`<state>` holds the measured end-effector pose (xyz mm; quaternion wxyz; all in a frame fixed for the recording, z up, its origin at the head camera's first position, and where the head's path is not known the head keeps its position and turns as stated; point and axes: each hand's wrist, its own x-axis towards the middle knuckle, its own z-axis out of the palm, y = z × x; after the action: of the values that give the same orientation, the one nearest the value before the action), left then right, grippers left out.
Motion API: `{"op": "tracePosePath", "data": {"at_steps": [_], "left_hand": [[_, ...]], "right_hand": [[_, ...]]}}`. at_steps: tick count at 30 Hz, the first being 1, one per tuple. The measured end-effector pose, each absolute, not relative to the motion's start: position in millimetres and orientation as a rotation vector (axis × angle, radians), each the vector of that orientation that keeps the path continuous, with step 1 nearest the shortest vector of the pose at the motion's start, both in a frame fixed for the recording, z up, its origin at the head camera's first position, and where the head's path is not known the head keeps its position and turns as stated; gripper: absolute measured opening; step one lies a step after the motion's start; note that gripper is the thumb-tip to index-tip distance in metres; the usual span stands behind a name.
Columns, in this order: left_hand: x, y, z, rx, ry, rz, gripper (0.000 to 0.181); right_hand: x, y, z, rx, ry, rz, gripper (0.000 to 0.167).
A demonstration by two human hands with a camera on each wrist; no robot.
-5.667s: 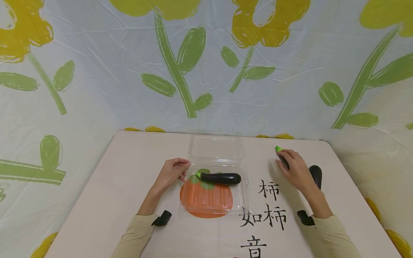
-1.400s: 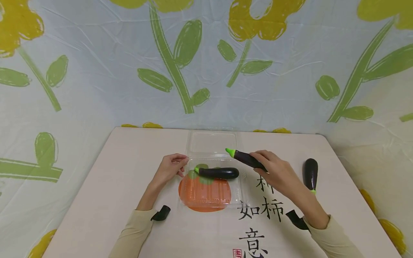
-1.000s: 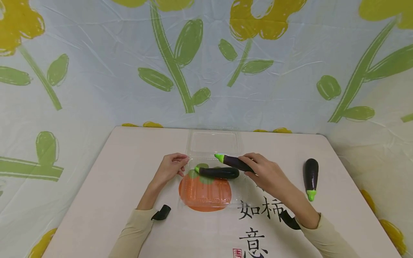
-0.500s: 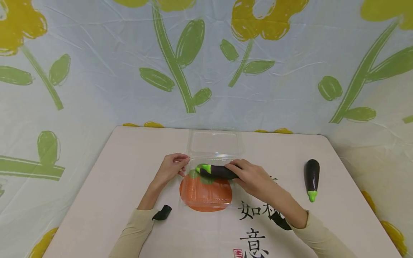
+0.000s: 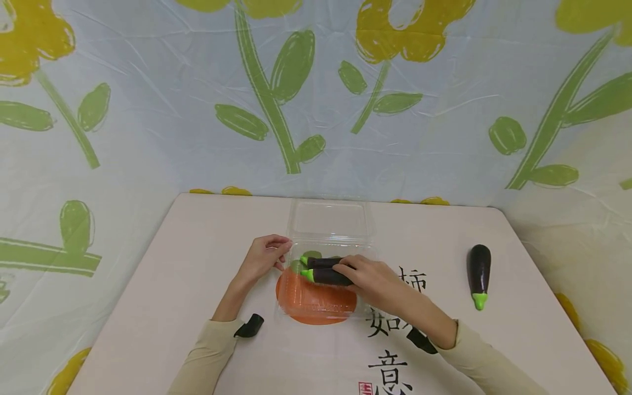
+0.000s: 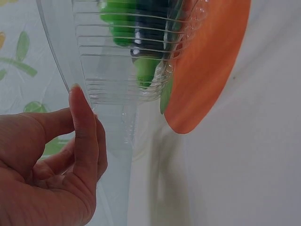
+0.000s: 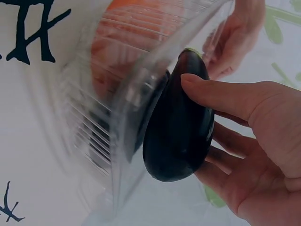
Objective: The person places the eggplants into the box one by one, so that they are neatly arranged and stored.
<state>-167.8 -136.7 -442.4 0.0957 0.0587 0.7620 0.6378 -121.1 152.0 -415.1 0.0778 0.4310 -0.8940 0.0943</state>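
A clear plastic clamshell container (image 5: pixel 301 302) lies with its lid (image 5: pixel 329 219) folded back on the table. My left hand (image 5: pixel 266 255) pinches the container's left rim between thumb and finger, also visible in the left wrist view. My right hand (image 5: pixel 375 277) grips a dark purple eggplant (image 5: pixel 329 276) with a bright green stem over the container. In the right wrist view, thumb and fingers wrap the thick end of this eggplant (image 7: pixel 178 136). Just behind it, a second eggplant (image 5: pixel 321 263) lies inside the container, partly covered by my right hand.
A third eggplant (image 5: pixel 479 277) lies on the table's right side, stem toward me. The pale tabletop (image 5: pixel 197 247) bears an orange persimmon print (image 5: pixel 316 320) under the container and black characters (image 5: pixel 390 365). A flowered cloth (image 5: pixel 326 109) hangs behind.
My right hand picked the eggplant up from the table's right side, carried it left and lowered it to the front of the one in the container. My left hand stays at the rim.
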Motion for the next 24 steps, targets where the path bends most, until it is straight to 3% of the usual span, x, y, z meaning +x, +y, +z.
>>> {"op": "tracePosePath", "data": {"at_steps": [24], "left_hand": [[-165, -135, -438, 0.180, 2.277, 1.877, 0.026]], "right_hand": [[-125, 150, -429, 1.297, -2.769, 0.239, 0.042]]}}
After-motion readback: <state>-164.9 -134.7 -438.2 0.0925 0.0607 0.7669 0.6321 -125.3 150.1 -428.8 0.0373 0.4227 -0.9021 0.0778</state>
